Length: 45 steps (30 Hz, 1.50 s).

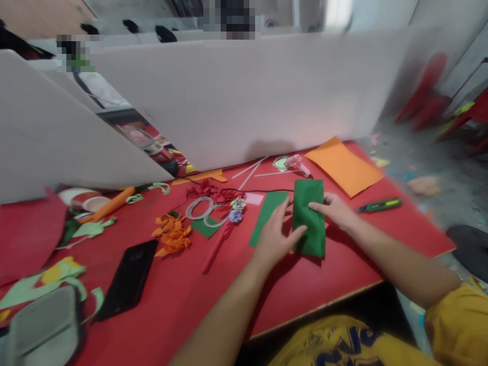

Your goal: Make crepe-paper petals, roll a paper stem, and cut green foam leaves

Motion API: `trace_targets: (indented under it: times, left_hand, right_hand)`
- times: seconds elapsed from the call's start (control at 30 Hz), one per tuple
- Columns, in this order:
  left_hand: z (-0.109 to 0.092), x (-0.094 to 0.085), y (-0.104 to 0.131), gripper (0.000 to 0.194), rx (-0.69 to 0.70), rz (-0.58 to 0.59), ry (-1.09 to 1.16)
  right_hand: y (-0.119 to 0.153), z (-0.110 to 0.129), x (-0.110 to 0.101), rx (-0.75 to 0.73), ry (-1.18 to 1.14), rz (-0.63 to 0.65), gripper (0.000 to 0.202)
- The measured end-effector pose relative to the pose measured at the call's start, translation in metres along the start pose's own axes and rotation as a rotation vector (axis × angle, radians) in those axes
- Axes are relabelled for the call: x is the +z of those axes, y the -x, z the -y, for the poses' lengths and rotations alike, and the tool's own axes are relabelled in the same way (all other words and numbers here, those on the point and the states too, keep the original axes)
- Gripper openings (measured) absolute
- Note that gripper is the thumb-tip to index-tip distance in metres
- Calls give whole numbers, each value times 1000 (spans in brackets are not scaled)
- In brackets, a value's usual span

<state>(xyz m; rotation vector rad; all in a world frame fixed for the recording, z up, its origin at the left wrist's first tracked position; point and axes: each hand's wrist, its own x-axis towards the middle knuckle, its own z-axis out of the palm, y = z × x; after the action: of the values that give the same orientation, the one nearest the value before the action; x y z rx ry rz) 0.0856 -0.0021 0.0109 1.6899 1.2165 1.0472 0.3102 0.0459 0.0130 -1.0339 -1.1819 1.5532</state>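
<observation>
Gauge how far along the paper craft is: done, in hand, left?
Looks done: red stem with small flowers at its end. In hand: green piece, right hand gripping it, left hand at its edge. Probably left: flat green strip and uncut-looking orange sheet. Overall share: can't tell.

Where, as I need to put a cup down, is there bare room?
Most room: the red table between the black phone and left forearm. Smaller patches: below the right forearm, and the right end past the green-handled tool. It is crowded around the grey pouch and the orange flowers.
</observation>
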Motion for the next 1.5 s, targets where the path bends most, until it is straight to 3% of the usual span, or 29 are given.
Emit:
trace_targets:
  times: [0.07,0.13,0.27,0.43,0.53,0.7,0.83,0.97,1.1,1.2,1.33,1.5]
  left_hand:
    - [-4,8,7,105,-45,68,72]
    - [-6,16,12,109,-110,97,170]
    - [-8,19,12,84,-295,121,506]
    - [5,-6,-6,52,-617,33,856]
    - [18,-21,-16,51,-660,16,851]
    - [32,-30,-22,85,-513,35,574]
    - [31,-37,-22,87,-252,97,126]
    - [24,-47,-18,85,-49,310,-362]
    - [17,-48,-14,79,51,430,-551]
    - [17,-45,-15,74,114,399,-595]
    - [23,-44,-20,66,183,241,-670]
    - [31,-44,-24,57,250,123,-616]
  right_hand:
    - [5,-2,11,-6,-28,23,50]
    - [11,-5,20,11,-19,54,51]
    - [15,-6,24,47,13,114,54]
    - [7,9,-10,112,36,142,55]
    - [0,22,-35,137,98,121,58]
    - [-5,36,-57,243,415,113,49]
    - [-7,37,-61,253,498,128,48]
    - [-10,25,-61,196,642,44,55]
    - [-8,12,-54,54,853,124,59]
    - [-5,6,-45,-37,867,194,58]
    - [-4,1,-36,26,851,245,32]
    - [-3,0,-32,54,851,276,27]
